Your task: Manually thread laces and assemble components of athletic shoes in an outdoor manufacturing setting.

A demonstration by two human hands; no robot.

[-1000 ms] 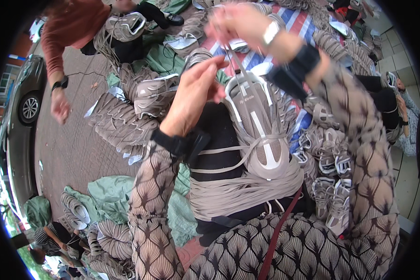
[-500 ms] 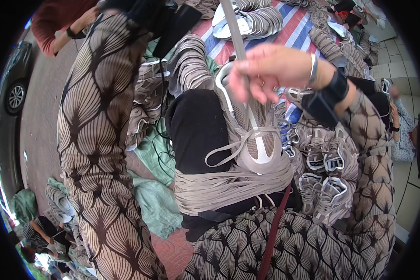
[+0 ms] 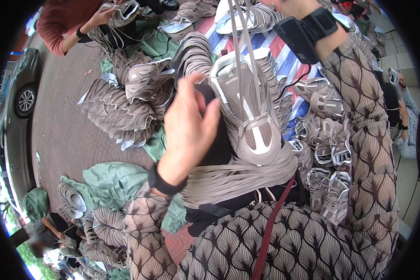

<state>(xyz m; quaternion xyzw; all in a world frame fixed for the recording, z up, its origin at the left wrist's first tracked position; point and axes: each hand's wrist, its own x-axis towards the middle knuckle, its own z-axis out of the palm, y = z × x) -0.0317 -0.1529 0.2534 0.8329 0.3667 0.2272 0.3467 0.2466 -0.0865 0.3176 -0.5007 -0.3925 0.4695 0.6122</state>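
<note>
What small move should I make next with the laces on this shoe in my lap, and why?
I'd probably bring your left hand over to take one of the laces. It looks open and empty beside the shoe, while the laces stretch up toward your right hand, whose fingers are mostly cut off by the picture's edge.

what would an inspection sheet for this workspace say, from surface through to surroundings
Surface: black-clothed lap, crossed by a lace bundle
Things: taupe shoe, toe toward the lower edge; lace strands run up from it toward the right hand
Clutter: stacked shoe uppers at left, laced shoes at right, green sheeting
Hands: left hand open beside the shoe; right hand cut off by the upper edge, grip not visible
Cables: thin black cord below the black wrist device
Surroundings: parked car at left, person in rust sleeves at upper left
</note>
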